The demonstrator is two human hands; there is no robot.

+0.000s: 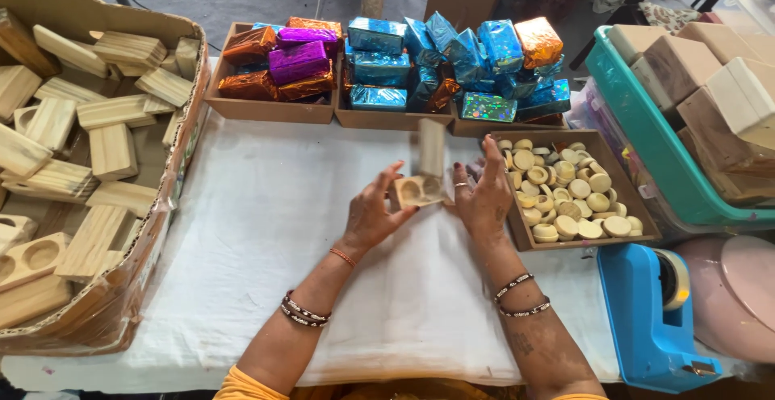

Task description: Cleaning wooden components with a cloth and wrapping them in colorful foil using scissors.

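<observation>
I saw both hands, left hand (373,210) and right hand (483,198), holding an open hinged wooden box (422,175) above the table's white cloth (266,230), beside a tray of round discs (565,194) toward its right edge.

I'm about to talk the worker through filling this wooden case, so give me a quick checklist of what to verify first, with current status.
1. Wooden case held in both hands: ok, left hand and right hand grip it above the white cloth.
2. Case open: ok, the lid stands up and a round hollow shows in the base.
3. Hollow empty: cannot tell for certain, it looks bare.
4. Round pieces within reach: ok, the tray of discs sits just beside the right hand.
5. A hand free to pick: not ok, both hold the case.
6. Tape dispenser nearby: ok, at the table's right.
</observation>
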